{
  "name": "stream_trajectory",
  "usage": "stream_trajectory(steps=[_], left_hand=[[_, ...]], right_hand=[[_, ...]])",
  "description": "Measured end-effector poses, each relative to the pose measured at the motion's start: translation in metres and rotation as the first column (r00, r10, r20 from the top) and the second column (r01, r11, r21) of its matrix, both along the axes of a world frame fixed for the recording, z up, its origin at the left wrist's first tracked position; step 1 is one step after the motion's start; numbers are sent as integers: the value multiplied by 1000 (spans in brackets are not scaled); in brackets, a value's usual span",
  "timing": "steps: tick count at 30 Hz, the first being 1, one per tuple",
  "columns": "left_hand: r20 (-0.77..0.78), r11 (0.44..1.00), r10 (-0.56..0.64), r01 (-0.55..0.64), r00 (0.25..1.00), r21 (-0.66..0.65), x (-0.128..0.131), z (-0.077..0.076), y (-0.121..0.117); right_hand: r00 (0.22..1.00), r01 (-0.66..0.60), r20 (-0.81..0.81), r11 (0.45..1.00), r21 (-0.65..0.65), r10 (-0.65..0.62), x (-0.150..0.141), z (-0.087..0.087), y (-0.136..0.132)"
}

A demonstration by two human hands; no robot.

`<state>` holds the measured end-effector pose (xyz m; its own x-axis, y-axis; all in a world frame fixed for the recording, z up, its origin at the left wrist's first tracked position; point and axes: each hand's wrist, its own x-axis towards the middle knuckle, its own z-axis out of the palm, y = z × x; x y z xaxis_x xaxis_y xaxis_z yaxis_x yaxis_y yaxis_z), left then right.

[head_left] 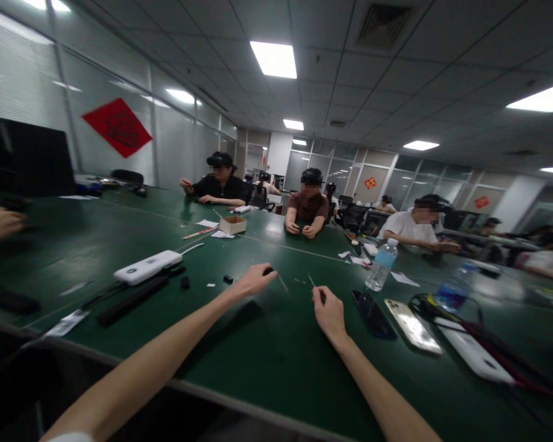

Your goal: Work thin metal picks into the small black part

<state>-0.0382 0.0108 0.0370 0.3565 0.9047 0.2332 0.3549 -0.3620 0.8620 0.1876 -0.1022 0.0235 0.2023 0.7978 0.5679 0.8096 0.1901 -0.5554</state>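
My left hand (258,279) is held over the green table (267,356), its fingers closed on a small black object (268,271). A thin pale strip (282,282) shows just beyond those fingertips; whether it is held cannot be made out. My right hand (330,312) is closed in a pinch around a thin, light-coloured stick (311,280) that points up and away. Tiny pale bits (299,281) lie on the table between the two hands. Left of my left hand are a small black piece (228,279) and a white scrap (211,285).
A dark phone (373,314), a gold phone (412,325) and a water bottle (381,265) are at right, beside a white power strip (474,350). Another white power strip (148,267) lies left. A cardboard box (233,225) stands farther back. Several people sit around the table.
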Motion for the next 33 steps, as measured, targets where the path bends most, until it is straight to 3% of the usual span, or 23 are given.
stream_trajectory(steps=[1, 4, 6, 9, 11, 14, 18, 20, 22, 24, 27, 29, 33], left_hand=[[-181, 989, 115, -94, 977, 117, -13, 4, 9], [-560, 939, 341, -251, 755, 234, -53, 8, 32], [-651, 911, 411, -320, 638, 261, -75, 5, 45], [-717, 902, 400, -383, 571, 198, -95, -2, 57], [-742, 931, 313, -348, 593, 115, -98, -7, 61], [-727, 955, 261, -279, 635, 100, -90, -11, 60], [-669, 978, 208, -152, 714, 141, -56, -13, 42], [-626, 989, 123, -45, 770, 138, -32, -14, 24], [-509, 977, -90, 176, 856, 124, -7, -15, 0], [-407, 931, -188, 294, 894, 216, 17, -14, -24], [-287, 886, -305, 381, 908, 264, 41, -14, -52], [-221, 878, -349, 401, 910, 262, 47, -14, -61], [-234, 851, -381, 438, 895, 290, 45, -15, -65]], right_hand=[[1000, -1, 10, 1000, -1, 1, 1, 0, 0], [999, -10, 37, 1000, -13, 10, 3, -1, -1], [999, -14, 52, 1000, -19, 15, 2, -1, -2], [998, -8, 68, 1000, -21, 10, 0, 0, -4], [998, -10, 63, 1000, -23, 11, -1, 1, -5], [999, -31, 26, 999, -33, 32, -3, 3, -7], [993, -76, -93, 995, -60, 70, -5, 5, -8], [970, -131, -218, 985, -112, 104, -6, 2, -6], [910, -227, -392, 954, -198, 135, -9, -2, -3], [805, -373, -569, 890, -261, 171, -12, -8, 0], [643, -554, -733, 796, -243, 223, -15, -14, 2], [579, -609, -782, 761, -224, 232, -14, -16, 3], [569, -642, -789, 725, -251, 230, -9, -16, 5]])
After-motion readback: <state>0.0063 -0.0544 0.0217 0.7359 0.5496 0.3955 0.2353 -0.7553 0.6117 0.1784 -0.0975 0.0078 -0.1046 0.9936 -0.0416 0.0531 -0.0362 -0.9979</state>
